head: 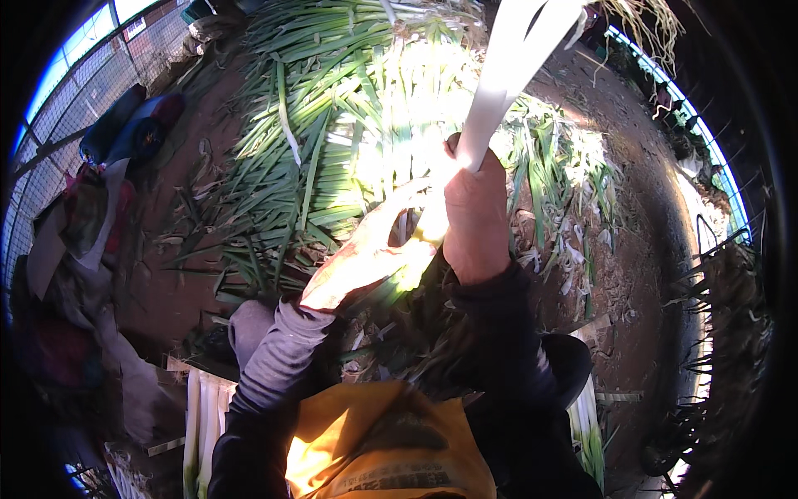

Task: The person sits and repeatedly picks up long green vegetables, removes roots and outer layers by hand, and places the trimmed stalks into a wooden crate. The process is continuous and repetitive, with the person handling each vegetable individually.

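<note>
My right hand (477, 218) is closed around a bunch of large scallions (495, 106). Their white shanks slant up to the right, and stringy roots (648, 28) hang at the far end. Below that fist, the green leaves (405, 274) run down beside my left hand (358, 259). The left thumb lies against the stalks, with a gap between thumb and fingers; glare hides whether it grips them. Beyond both hands spreads a broad heap of scallions (336, 143), partly washed out by sunlight.
Loose leaves and peelings (567, 249) litter the soil to the right. Upright bundles of scallions stand beside me at left (209, 418) and right (586, 418). Stuffed sacks (128, 128) lie by the mesh fence (68, 93). An orange apron (386, 436) covers my lap.
</note>
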`<state>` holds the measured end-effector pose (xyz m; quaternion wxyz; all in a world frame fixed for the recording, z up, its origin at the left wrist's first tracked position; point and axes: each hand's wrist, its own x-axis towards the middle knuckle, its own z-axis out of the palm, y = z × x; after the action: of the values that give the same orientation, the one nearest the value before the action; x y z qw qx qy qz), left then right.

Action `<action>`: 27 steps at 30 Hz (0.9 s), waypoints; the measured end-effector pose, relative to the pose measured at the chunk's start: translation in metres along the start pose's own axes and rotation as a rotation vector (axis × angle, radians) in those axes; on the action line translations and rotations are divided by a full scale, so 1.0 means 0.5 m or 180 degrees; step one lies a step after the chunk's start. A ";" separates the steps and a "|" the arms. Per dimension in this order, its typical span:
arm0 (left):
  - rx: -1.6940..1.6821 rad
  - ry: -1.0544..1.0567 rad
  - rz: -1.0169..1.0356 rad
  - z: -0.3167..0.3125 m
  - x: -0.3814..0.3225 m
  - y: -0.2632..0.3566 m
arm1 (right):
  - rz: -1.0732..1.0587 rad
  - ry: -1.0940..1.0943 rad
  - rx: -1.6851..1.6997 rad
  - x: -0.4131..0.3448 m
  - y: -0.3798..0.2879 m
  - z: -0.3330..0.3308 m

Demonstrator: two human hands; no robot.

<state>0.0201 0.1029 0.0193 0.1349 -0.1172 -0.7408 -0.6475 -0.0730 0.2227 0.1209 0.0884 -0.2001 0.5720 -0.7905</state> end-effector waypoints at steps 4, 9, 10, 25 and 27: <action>-0.0603 0.0538 -0.0364 0.040 -0.053 -0.051 | -0.0309 -0.0731 0.0787 -0.013 0.045 0.037; -0.1488 0.0712 -0.0794 -0.025 -0.011 -0.099 | -0.0798 -0.0787 -0.0096 -0.022 0.105 0.009; -0.1261 0.0822 -0.0423 -0.038 0.006 -0.097 | -0.0942 -0.0567 -0.0532 -0.034 0.128 -0.008; -0.2348 0.1319 -0.0332 -0.107 -0.006 -0.032 | -0.0312 -0.1570 -0.2242 -0.230 0.370 -0.269; -0.2586 0.1041 -0.0173 -0.091 0.006 -0.035 | -0.0214 -0.1395 -0.1580 -0.224 0.350 -0.197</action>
<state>0.0137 0.0556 0.0099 0.1762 -0.0372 -0.3977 -0.8997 -0.0283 0.2919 -0.0938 0.1317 -0.3996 0.7076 -0.5677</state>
